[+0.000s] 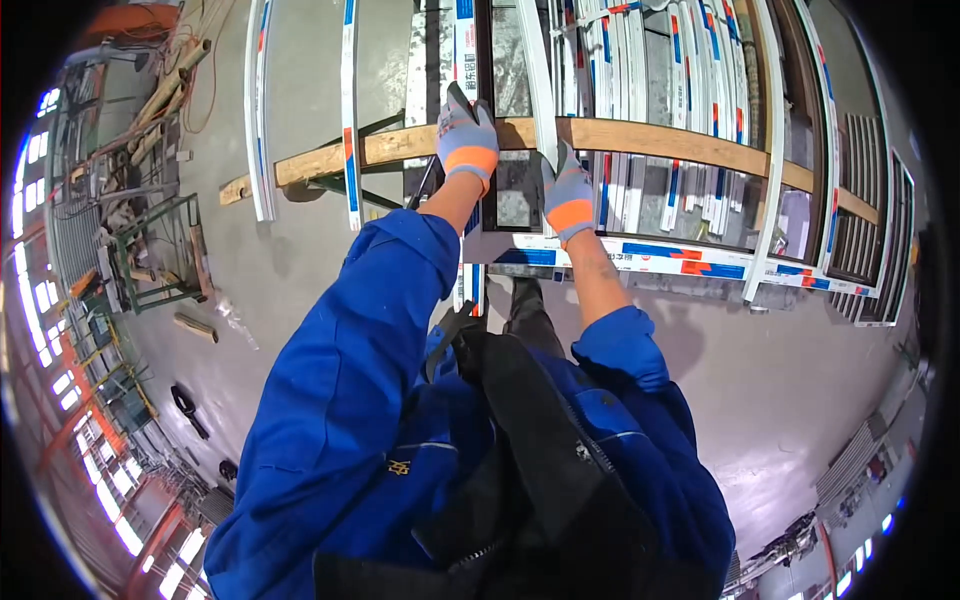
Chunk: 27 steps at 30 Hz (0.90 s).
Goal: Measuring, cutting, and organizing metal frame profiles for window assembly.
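My left hand point(467, 145), in a grey and orange work glove with dark fingertips, lies over a long metal profile point(465, 45) wrapped in printed white, blue and red film. Its fingers point away from me and curl at the profile's edges; their undersides are hidden. To the right, my right hand point(568, 198), gloved alike, has thumb and fingers on either side of the near end of a white profile point(537, 75). That profile crosses a wooden beam point(660, 142). Between my hands runs a dark frame bar point(486, 70).
Several film-wrapped profiles point(630, 90) lie at the far right inside a large frame, whose near rail point(650, 256) crosses before me. More profiles point(350, 100) rest across the beam at left. A green metal stand point(160, 250) and a wood offcut point(195, 327) are on the floor.
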Each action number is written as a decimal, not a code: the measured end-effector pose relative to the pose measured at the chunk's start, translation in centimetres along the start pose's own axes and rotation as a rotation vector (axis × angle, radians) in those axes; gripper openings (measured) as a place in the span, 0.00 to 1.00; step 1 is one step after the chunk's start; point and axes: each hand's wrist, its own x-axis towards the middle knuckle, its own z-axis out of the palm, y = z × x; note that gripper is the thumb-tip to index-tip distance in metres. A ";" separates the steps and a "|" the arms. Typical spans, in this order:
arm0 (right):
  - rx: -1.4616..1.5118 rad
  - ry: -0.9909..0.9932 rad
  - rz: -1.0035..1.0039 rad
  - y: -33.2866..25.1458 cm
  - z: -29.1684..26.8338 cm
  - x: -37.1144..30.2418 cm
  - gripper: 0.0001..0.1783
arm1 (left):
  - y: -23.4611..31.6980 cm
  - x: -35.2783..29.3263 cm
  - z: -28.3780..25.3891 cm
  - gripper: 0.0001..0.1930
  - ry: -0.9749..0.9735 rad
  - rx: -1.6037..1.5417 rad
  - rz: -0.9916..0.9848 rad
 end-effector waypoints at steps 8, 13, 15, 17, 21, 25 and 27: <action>-0.056 -0.006 0.025 -0.5 0.6 -1.2 0.27 | -1.8 -1.1 0.0 0.28 0.032 0.117 -0.063; -0.019 0.118 -0.068 -0.3 0.9 -1.5 0.26 | -0.9 -1.5 -0.4 0.22 0.011 0.090 -0.024; -0.036 0.095 0.000 -0.3 0.8 -1.0 0.26 | -0.3 -0.8 -0.7 0.22 -0.063 0.099 -0.048; -0.032 0.095 -0.034 0.0 1.0 -0.6 0.27 | -0.6 -0.9 -0.4 0.22 -0.012 0.087 -0.037; -0.093 0.054 -0.056 0.0 0.5 -2.1 0.32 | -1.2 -0.3 -0.5 0.23 0.000 0.064 -0.047; -0.288 -0.026 -0.040 -1.4 1.0 -4.1 0.37 | -6.7 -1.2 -2.5 0.17 0.013 -0.445 -0.014; -0.241 0.031 -0.056 1.3 1.6 -3.7 0.38 | -9.1 -5.2 -3.9 0.14 0.008 -0.537 0.067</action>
